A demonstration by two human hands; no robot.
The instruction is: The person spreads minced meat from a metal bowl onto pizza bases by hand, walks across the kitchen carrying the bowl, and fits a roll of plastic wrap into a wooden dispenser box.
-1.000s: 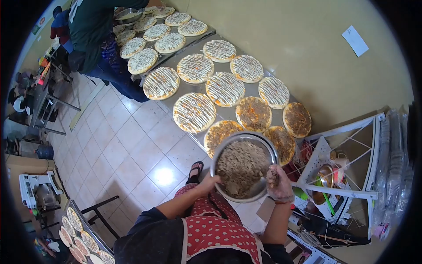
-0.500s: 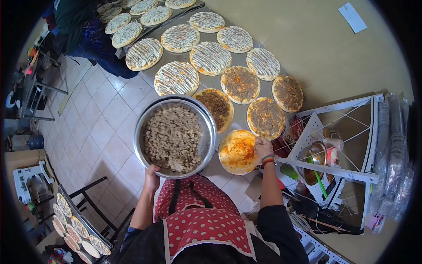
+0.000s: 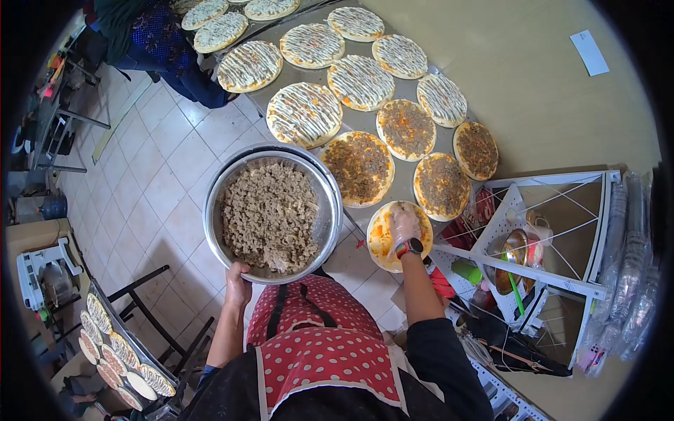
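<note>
My left hand (image 3: 239,275) grips the near rim of a large steel bowl (image 3: 328,235), fingers closed around its edge. Crumbly brown minced meat (image 3: 270,217) fills much of the bowl. Palm down, my right hand (image 3: 405,223) lies on a round pizza base (image 3: 379,238) smeared with orange-red sauce, and it hides the base's middle. The fingers look laid flat against the surface. A wristwatch (image 3: 409,247) sits on that wrist. Just beyond are pizzas topped with minced meat, such as the one beside the bowl (image 3: 358,170).
Several pizzas with white stripes (image 3: 304,114) cover the table's far part. Another person (image 3: 165,42) stands at the upper left. To the right is a white metal rack (image 3: 540,270) with plastic bags (image 3: 628,245) hanging beside it. A tray of pizzas (image 3: 116,351) stands lower left.
My right hand has moved from the base's right edge onto its middle. The bowl sits slightly farther left, showing more of the meat-topped pizza beside it. The view has shifted a little.
</note>
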